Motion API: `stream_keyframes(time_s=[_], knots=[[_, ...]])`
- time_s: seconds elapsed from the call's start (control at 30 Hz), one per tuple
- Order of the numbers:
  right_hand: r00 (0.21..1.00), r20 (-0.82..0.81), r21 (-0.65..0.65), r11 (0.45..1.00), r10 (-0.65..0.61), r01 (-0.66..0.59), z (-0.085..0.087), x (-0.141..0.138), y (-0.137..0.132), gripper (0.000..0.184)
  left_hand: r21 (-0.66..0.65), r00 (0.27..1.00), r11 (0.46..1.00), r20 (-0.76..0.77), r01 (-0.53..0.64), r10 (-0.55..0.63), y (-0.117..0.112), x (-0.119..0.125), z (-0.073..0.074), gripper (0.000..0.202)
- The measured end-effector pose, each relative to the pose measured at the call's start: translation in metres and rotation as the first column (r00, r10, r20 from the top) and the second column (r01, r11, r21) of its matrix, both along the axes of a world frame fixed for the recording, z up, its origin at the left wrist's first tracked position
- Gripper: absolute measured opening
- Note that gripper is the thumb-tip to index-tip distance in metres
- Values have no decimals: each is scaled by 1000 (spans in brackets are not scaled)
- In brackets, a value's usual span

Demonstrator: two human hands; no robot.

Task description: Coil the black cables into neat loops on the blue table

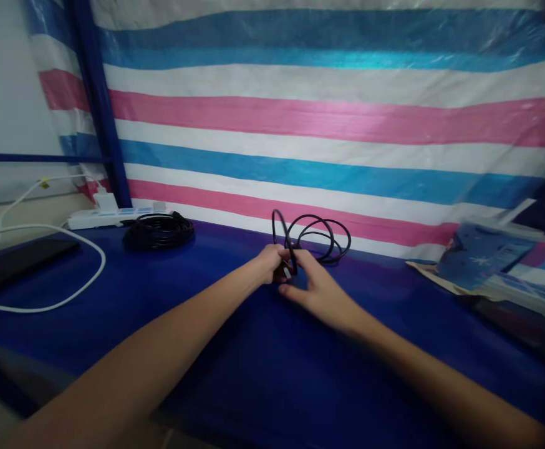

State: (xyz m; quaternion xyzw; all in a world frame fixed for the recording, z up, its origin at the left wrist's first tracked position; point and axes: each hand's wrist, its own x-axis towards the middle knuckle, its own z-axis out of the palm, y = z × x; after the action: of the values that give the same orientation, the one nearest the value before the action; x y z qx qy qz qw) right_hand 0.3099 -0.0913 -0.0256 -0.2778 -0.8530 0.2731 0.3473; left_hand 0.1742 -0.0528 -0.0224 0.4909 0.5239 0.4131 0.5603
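Observation:
A thin black cable (319, 237) lies in loose loops on the blue table (235, 349), near the striped back wall. My left hand (270, 264) is closed around the cable's near end, where a small pale plug shows between the fingers. My right hand (317, 288) meets it from the right, fingers pinched on the same end of the cable. Both forearms reach in from the bottom of the view.
A coiled black cord (158, 231) and a white power strip (108, 216) sit at the back left. A white cable (43, 262) loops over a dark flat device (24, 259). Printed plastic bags (492, 265) lie at the right. A blue post (99, 106) stands at the back left.

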Motion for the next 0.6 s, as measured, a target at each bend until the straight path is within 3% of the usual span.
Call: stream_keyframes(time_s=[0.07,0.17,0.27,0.33,0.43,0.5,0.53,0.6], knots=[[996,91,246,969,-20,-3,-10,-8,3,57,-23,1000,999,19,-22,22,-3,0,-3,23],[991,132,336,940,9,-53,-15,-5,5,40,-59,1000,998,16,-14,15,-14,-1,-4,29],[999,21,216,976,-27,22,-10,7,5,25,-79,998,995,-39,54,-57,-23,1,-2,30],[991,-104,104,990,-82,93,-6,15,9,24,-13,972,997,-222,72,-73,-25,1,0,37],[947,-291,-102,989,-136,111,-1,25,19,31,243,834,970,-542,31,109,-25,-2,4,45],[901,-390,-282,956,-189,78,2,29,25,33,494,661,861,-688,124,300,-25,-6,6,38],[877,-430,-360,931,-215,51,3,31,26,32,580,565,772,-740,261,365,-25,-7,7,34],[839,-494,-443,896,-229,-17,6,32,25,30,602,420,584,-798,545,432,-26,-9,8,33]])
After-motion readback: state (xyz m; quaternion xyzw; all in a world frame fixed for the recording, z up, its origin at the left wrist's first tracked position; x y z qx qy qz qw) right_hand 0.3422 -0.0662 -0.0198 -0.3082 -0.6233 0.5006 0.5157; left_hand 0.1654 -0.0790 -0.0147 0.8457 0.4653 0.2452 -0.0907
